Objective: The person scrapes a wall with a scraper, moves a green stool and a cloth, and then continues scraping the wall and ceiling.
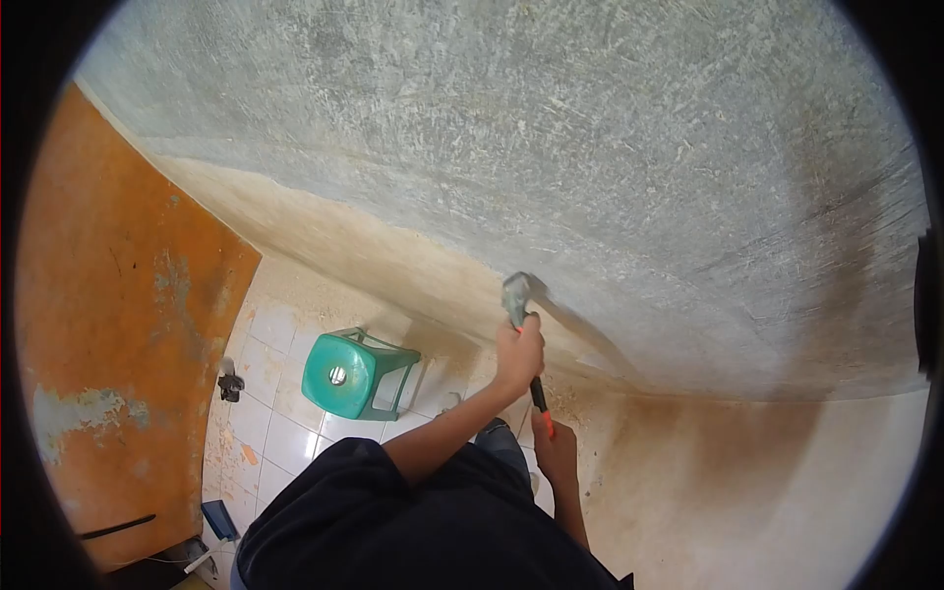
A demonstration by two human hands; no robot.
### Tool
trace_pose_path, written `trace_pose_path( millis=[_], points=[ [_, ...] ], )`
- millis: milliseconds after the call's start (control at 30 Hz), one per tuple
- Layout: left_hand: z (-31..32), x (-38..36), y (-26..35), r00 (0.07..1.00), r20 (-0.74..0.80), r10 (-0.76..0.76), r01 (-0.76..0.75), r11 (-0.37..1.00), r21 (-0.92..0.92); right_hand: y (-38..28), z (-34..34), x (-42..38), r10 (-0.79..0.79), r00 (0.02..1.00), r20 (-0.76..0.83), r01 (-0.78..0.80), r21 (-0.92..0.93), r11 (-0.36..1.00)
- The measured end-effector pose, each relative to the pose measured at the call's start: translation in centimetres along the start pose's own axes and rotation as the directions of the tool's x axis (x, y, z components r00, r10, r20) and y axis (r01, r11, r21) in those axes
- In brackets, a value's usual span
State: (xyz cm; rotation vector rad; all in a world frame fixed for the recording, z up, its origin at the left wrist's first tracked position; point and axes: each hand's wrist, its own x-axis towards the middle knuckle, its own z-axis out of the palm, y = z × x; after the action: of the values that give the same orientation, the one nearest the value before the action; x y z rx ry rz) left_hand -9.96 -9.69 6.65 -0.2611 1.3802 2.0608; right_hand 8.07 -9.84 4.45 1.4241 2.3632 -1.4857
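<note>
A long-handled scraper (537,391) with a black and red handle is held in both hands. My left hand (519,352) is closed round its upper part, just below the pale, worn head. Lower down, my right hand (556,447) grips the red end of the handle. The head is at the wall (590,147), near the border between the rough grey surface and the cream strip (344,231). Whether the blade touches the wall cannot be made out.
A green plastic stool (339,376) stands on the tiled floor (261,369), left of my arms. An orange wall (128,295) with peeled patches rises at the left. Small dark objects (231,383) and a blue dustpan-like item (219,519) lie near its foot.
</note>
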Motion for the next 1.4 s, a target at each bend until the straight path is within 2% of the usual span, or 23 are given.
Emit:
trace_pose_path(
  millis=[100, 233, 300, 367, 467, 600, 667, 767, 800, 900, 933, 967, 1033, 1100, 1200, 1267, 1400],
  points=[
    [0.2, -0.1, 0.2, 1.0, 0.017, 0.003, -0.003, 1.0, -0.009, -0.2, 0.0, 0.7, -0.051, 0.999, 0.016, 0.051, -0.057, 0.997],
    [-0.5, 0.1, 0.1, 1.0, 0.002, -0.016, 0.016, 1.0, 0.019, 0.0, 1.1, 0.3, -0.018, 1.0, 0.018, 0.017, 0.033, 0.999],
    [0.3, -0.6, -0.6, 1.0, -0.009, -0.026, 0.027, 0.999, 0.034, 0.5, 0.7, -0.1, -0.02, 1.0, -0.004, 0.02, 0.01, 1.0],
    [-0.5, -0.3, 0.2, 0.999, 0.01, -0.03, 0.03, 0.999, 0.02, 1.5, 0.9, 0.4, 0.044, 0.998, 0.04, -0.045, 0.04, 0.998],
    [-1.1, 0.5, 0.4, 0.999, 0.045, -0.029, 0.029, 1.0, -0.002, 0.4, 1.2, 0.9, -0.066, 0.997, 0.035, 0.063, 0.079, 0.995],
    [0.0, -0.1, -1.0, 1.0, -0.009, 0.004, -0.004, 1.0, 0.021, 1.3, 0.0, 0.7, -0.085, 0.996, 0.003, 0.084, 0.026, 0.996],
    [0.5, -0.1, -0.3, 0.998, -0.064, -0.007, 0.008, 1.0, 0.008, 0.6, -0.6, 0.9, -0.003, 0.998, 0.067, -0.002, 0.066, 0.998],
    [-0.8, 0.6, 0.2, 1.0, 0.017, -0.012, 0.012, 1.0, 0.008, 0.8, 0.7, 1.5, -0.069, 0.996, 0.053, 0.067, 0.033, 0.997],
    [-0.3, 0.4, 0.2, 0.999, -0.03, 0.013, -0.013, 1.0, -0.018, 0.6, 0.2, 1.6, -0.073, 0.996, 0.055, 0.072, 0.029, 0.997],
    [1.0, -0.6, -0.3, 0.999, -0.014, -0.044, 0.043, 0.997, -0.069, 0.0, -1.8, 0.6, 0.051, 0.995, 0.089, -0.053, 0.014, 0.998],
    [1.2, -0.3, -0.5, 0.994, -0.105, 0.03, -0.03, 1.0, -0.001, -0.4, -1.8, 1.0, 0.014, 0.994, 0.105, -0.013, -0.01, 1.0],
    [0.7, 0.3, -0.1, 0.994, -0.099, 0.04, -0.04, 0.999, -0.004, -0.3, -1.3, 1.7, 0.004, 0.995, 0.099, -0.003, -0.008, 1.0],
    [-0.9, 0.7, 0.6, 1.0, 0.006, 0.007, -0.007, 1.0, 0.012, -0.3, 0.5, 2.0, -0.079, 0.994, 0.071, 0.077, 0.038, 0.996],
    [-0.1, 0.5, 0.3, 0.998, -0.048, 0.034, -0.033, 0.999, 0.013, -0.6, -0.2, 1.2, -0.023, 0.996, 0.083, 0.02, 0.036, 0.999],
    [0.6, -0.1, -0.1, 0.998, -0.049, -0.029, 0.026, 0.998, -0.052, -0.8, -1.3, 0.9, -0.021, 0.999, 0.041, 0.022, -0.005, 1.0],
    [-0.3, 0.9, 0.2, 1.0, -0.018, -0.016, 0.015, 0.999, -0.047, -0.4, -0.9, 2.3, -0.116, 0.99, 0.082, 0.118, -0.017, 0.993],
    [0.0, 0.3, -0.2, 0.999, -0.041, -0.001, 0.001, 1.0, -0.003, 0.1, -0.6, 1.5, -0.09, 0.993, 0.075, 0.09, -0.001, 0.996]
  ],
)
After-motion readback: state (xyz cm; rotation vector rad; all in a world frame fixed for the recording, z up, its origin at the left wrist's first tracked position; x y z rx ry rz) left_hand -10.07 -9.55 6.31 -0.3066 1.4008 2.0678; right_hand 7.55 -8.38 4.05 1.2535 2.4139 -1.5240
